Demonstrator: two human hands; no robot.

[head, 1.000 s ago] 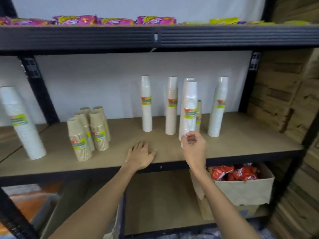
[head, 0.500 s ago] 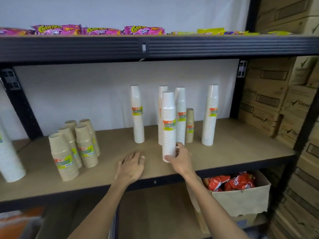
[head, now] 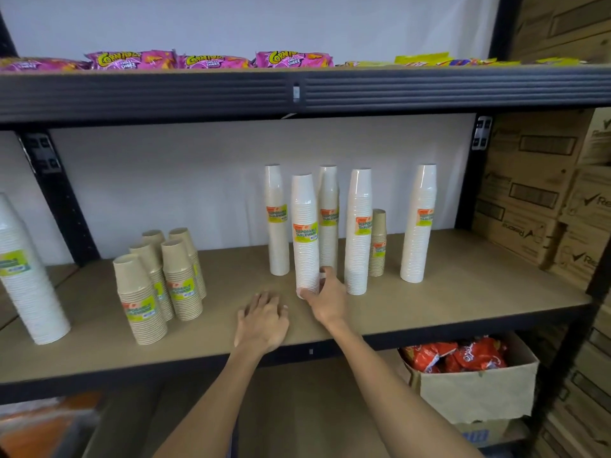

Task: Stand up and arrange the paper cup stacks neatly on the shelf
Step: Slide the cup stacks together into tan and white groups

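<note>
Since the earlier frames, the white cup stack (head: 305,233) has been carried leftwards along the row, from in front of the short brown stack (head: 378,242) to a spot in front of the gap between the two leftmost standing white stacks (head: 277,223). It is held close to upright by the right hand (head: 325,300), whose grip is curled round its foot. Whether the foot touches the board cannot be told. A green-yellow label with an orange patch, reading "DISPOSABLE TABLEWARE", is seen at mid-height.

The left hand (head: 263,320) is laid flat on the shelf (head: 463,292) as before, its grip spread and nothing held.

The shelf is a pale brown board in a black metal frame, backed by a white wall. A cluster of brown cup stacks (head: 158,282) stands to the left, and a wider white stack (head: 23,276) leans at the far left. Pink and yellow snack packets (head: 211,61) lie on the upper shelf. A cardboard box (head: 476,395) of red packets is kept below, and cartons (head: 545,193) are piled at the right.
</note>
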